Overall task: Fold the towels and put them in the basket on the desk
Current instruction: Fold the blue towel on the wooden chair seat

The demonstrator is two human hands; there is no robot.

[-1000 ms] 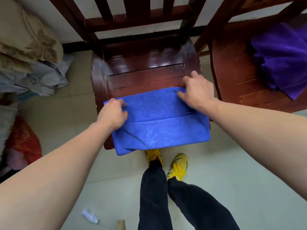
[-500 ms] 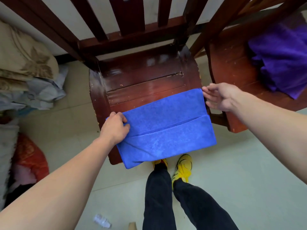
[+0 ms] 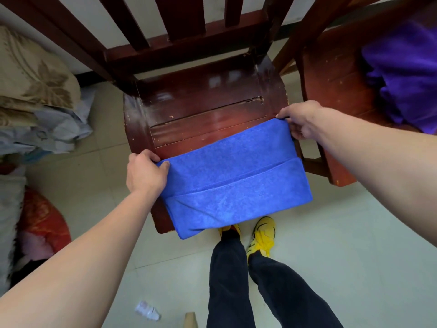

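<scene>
Two towels show: one blue microfibre towel (image 3: 236,181), folded into a wide band, and one crumpled purple plush towel (image 3: 406,74). There are two dark red wooden chairs, two hands and two yellow shoes (image 3: 263,235) below dark trouser legs.

The left hand (image 3: 145,172) is clamped on the blue towel's far left corner, thumb on top and fingers curled over the edge. The right hand (image 3: 300,121) pinches the far right corner, its fingers bent around the cloth and its thumb at the top edge. Both forearms are bare.

The blue towel lies across the front half of the slatted-back chair seat (image 3: 201,110), and its near part hangs over the seat's front edge above the shoes. A stitched hem runs across it where the upper layer ends. The purple towel rests on the second chair seat (image 3: 331,91), just to the right and well apart from the blue one.

The floor (image 3: 343,233) is pale tile. At the left stands a stack of beige leaf-patterned bedding (image 3: 35,74) over grey-blue cloth, with a red patterned bundle (image 3: 45,223) below it. A small clear plastic bottle (image 3: 147,310) lies on the tiles near the left forearm.
</scene>
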